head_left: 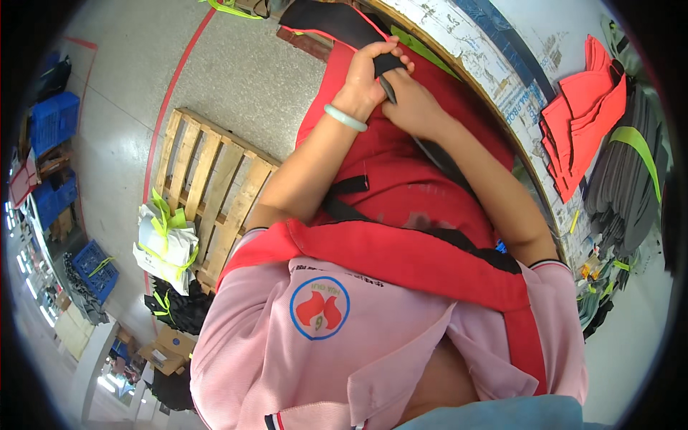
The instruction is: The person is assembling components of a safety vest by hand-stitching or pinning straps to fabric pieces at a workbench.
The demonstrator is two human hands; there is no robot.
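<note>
A black fabric piece with red edging (335, 20) stretches out beyond my hands, above my red apron (401, 186). My left hand (367, 70), with a pale green bangle at the wrist, is closed around its near end. Against it, my right hand (414, 106) is closed too, fingers at the black fabric just below the left fingers. A dark rounded tip (388, 89) shows between the hands; what it belongs to is unclear. Under my right wrist, a dark grey strip (438, 162) lies over the apron, partly hidden.
On my right, a worn table (512, 86) bears red fabric pieces (582, 115) and a stack of dark grey pieces (622, 175) tied with a yellow-green band. A wooden pallet (208, 172) lies on the floor to my left, beside a tied white bundle (166, 242). Blue crates (56, 122) stand far left.
</note>
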